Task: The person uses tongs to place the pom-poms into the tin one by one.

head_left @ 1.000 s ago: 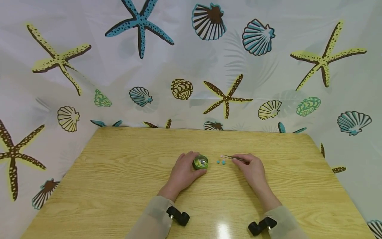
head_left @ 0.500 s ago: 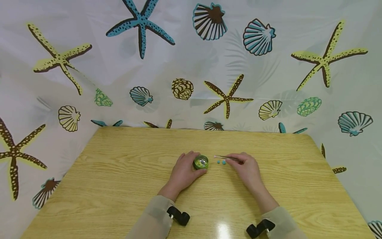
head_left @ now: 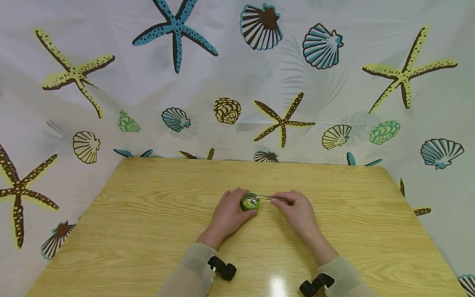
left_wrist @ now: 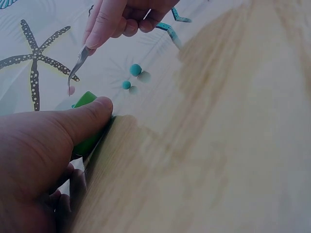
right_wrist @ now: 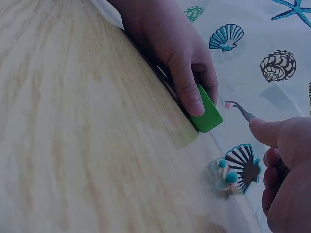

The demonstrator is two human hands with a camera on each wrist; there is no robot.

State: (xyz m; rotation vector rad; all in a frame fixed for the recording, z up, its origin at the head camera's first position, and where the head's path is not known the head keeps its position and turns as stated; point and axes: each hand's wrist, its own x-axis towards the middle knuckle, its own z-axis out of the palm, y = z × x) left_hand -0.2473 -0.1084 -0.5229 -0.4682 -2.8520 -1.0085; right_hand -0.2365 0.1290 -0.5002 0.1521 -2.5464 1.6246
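My left hand [head_left: 227, 215] grips a small round green container [head_left: 250, 202] on the wooden table [head_left: 148, 231], thumb on its near side [left_wrist: 90, 141]. My right hand [head_left: 298, 211] pinches metal tweezers [head_left: 271, 198]. Their tip is at the container's right rim and holds a tiny pink bead [left_wrist: 71, 90], also visible in the right wrist view [right_wrist: 227, 104]. Two small teal beads [left_wrist: 135, 69] [left_wrist: 126, 85] lie on the table just right of the container, under the tweezers. In the head view my right hand hides them. Several pale pieces lie inside the container.
A sea-themed curtain [head_left: 222, 82] with starfish and shells hangs behind and around the table. Black wrist-camera mounts [head_left: 222, 268] [head_left: 315, 284] sit on both sleeves. The table's far edge [head_left: 252, 161] meets the curtain.
My right hand has moved left with the tweezers, from above the teal beads to the container's rim. My left hand and the container have stayed put.
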